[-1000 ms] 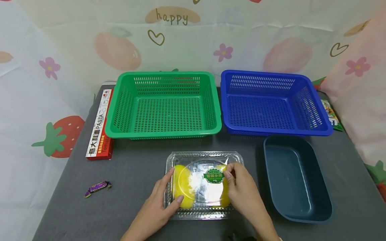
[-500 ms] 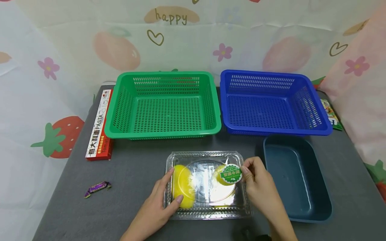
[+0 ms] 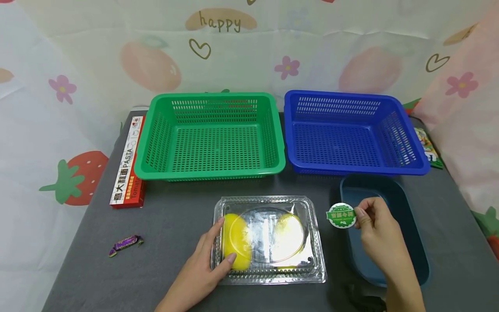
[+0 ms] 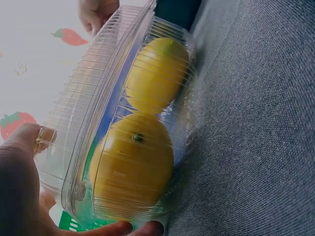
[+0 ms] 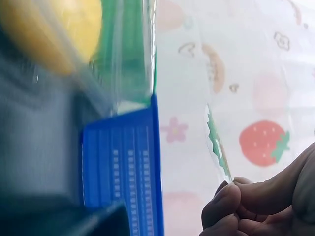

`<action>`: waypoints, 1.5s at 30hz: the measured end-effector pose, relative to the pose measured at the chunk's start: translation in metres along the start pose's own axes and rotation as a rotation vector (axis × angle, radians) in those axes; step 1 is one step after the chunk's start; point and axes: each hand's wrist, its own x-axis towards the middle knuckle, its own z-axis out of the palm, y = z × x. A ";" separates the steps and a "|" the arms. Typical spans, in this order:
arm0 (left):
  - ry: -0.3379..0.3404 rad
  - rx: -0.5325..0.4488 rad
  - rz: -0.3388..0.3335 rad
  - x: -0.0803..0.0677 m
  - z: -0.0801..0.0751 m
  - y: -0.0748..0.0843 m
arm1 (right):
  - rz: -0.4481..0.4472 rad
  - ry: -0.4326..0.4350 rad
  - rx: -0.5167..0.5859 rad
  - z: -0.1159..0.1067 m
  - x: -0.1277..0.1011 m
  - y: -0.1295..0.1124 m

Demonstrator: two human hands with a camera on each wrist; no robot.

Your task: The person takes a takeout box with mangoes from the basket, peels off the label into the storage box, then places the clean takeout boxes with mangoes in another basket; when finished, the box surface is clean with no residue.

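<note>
**Sticker held clear of clamshell box**

Right hand is raised to the right of the clear clamshell box, over the near-left corner of the dark teal tub. Its thumb and forefinger are pressed together on the right edge of one round green sticker, which hangs in the air, apart from the box lid; the right wrist view shows the sticker edge-on above the pinching fingertips.

Left hand rests against the left end of the box, thumb along the side wall and fingers curled onto the lid, holding the box down on the grey table.

Count, relative to the box:
- Inside: two yellow fruits, side by side, touching.
- Behind: one green basket and one blue basket, just beside each other.
- Right: one tub.
- Far left: one red pasta carton and one purple wrapped candy, well apart from the box.
</note>
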 end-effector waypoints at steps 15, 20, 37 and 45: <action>-0.002 0.002 0.016 -0.001 -0.001 -0.001 | 0.107 -0.098 -0.150 -0.030 0.006 0.059; 0.002 0.007 0.014 -0.001 -0.001 -0.001 | 0.146 -0.222 -0.187 -0.034 0.010 0.070; -0.012 0.002 0.003 0.001 -0.001 -0.003 | 0.054 -0.515 -0.212 -0.050 0.047 0.085; -0.015 -0.005 0.015 0.001 -0.001 -0.003 | 0.064 -0.616 -0.146 -0.042 0.070 0.092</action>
